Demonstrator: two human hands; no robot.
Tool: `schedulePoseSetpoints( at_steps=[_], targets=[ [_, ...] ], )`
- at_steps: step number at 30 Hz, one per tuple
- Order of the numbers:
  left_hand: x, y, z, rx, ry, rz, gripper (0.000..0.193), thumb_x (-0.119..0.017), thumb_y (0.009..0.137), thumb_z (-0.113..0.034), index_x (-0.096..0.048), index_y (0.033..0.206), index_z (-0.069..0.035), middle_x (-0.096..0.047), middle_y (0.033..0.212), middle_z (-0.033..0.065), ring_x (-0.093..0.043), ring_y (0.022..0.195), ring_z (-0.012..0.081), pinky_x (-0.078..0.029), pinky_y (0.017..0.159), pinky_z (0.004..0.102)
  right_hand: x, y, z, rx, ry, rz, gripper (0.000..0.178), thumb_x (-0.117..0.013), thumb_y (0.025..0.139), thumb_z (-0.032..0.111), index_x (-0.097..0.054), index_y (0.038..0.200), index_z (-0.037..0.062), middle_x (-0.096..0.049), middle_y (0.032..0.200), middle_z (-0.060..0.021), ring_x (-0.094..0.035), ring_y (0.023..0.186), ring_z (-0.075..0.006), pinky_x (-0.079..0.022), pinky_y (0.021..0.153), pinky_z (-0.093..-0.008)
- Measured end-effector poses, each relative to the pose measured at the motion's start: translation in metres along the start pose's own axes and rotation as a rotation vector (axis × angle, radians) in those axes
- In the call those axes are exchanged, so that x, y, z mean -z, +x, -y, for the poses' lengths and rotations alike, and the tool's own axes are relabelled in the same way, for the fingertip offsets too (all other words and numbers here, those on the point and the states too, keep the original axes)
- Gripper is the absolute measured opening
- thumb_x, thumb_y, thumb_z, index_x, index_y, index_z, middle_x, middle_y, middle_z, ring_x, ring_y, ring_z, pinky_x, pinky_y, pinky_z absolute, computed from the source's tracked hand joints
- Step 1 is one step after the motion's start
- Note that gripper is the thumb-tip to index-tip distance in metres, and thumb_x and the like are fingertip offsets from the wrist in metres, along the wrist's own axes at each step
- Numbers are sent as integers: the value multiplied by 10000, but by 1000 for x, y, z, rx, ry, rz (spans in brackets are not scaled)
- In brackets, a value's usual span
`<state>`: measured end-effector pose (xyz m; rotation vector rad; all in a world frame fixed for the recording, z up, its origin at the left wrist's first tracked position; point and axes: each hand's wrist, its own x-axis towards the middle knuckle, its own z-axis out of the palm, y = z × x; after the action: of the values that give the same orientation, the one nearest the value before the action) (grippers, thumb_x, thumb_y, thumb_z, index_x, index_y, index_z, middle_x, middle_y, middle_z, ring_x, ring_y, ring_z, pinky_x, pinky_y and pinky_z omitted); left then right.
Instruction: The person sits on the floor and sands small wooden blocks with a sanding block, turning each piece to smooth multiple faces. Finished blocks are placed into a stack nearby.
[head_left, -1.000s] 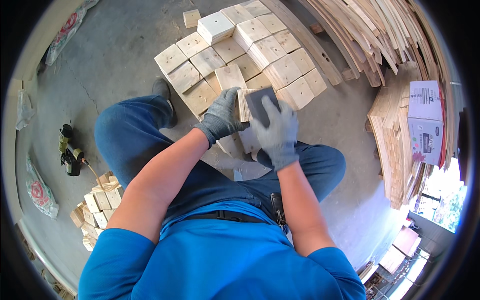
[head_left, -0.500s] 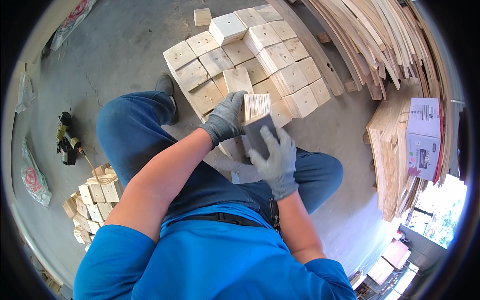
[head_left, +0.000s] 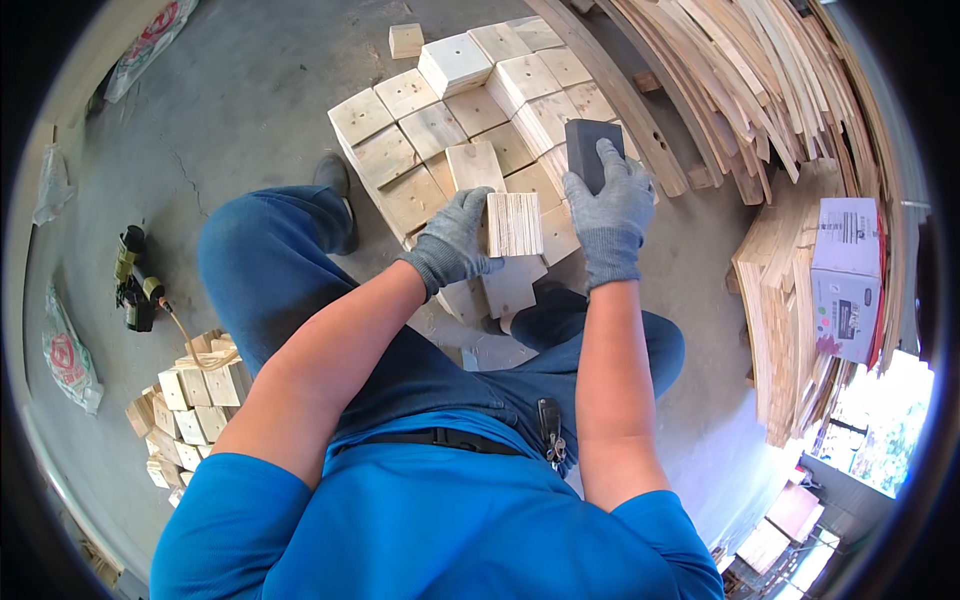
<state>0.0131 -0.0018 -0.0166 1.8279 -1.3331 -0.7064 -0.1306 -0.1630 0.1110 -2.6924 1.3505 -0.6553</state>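
My left hand (head_left: 455, 240), in a grey knit glove, grips a wooden block (head_left: 515, 225) by its left side. Thin layers like plywood show on the face turned up toward me. In my right hand (head_left: 612, 218), gloved too, is a dark grey sanding block (head_left: 587, 158), held with the fingers over its top and right side. It is apart from the wooden block, up and to the right over the edge of the block cluster. Beneath my hands, many square wooden blocks (head_left: 432, 127) stand packed together on the floor, some taller than others.
A lone block (head_left: 405, 41) lies beyond the cluster. Long wooden strips (head_left: 715, 75) are piled at the far right, with a cardboard box (head_left: 845, 280) on stacked boards below. To my left are a nail gun (head_left: 135, 280) with a hose, more blocks (head_left: 190, 415) and plastic bags (head_left: 68, 350).
My right hand has lifted the sanding block off the wooden block and carried it up and to the right. My left hand holds the wooden block in nearly the same place.
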Motion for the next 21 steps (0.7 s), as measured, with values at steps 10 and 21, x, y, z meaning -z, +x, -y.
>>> schedulePoseSetpoints(
  at_steps=[10, 21],
  targets=[
    [1, -4, -4, 6, -23, 16, 1071, -980, 651, -352, -445, 1532, -63, -550, 1440, 255, -586, 1337, 458, -508, 1148, 489, 13, -129, 19, 102, 77, 286, 711, -884, 832, 369, -660, 1469, 146, -549, 1423, -265, -575, 1250, -491, -486, 1052, -592],
    [-3, -2, 6, 18, 21, 29, 1120, -984, 651, -339, -406, 1576, -86, -524, 1478, 252, -568, 1363, 460, -507, 1149, 499, -18, -73, 35, 106, 76, 263, 680, -888, 816, 345, -686, 1436, 156, -618, 1378, -238, -609, 1244, -451, -508, 1060, -561]
  ],
)
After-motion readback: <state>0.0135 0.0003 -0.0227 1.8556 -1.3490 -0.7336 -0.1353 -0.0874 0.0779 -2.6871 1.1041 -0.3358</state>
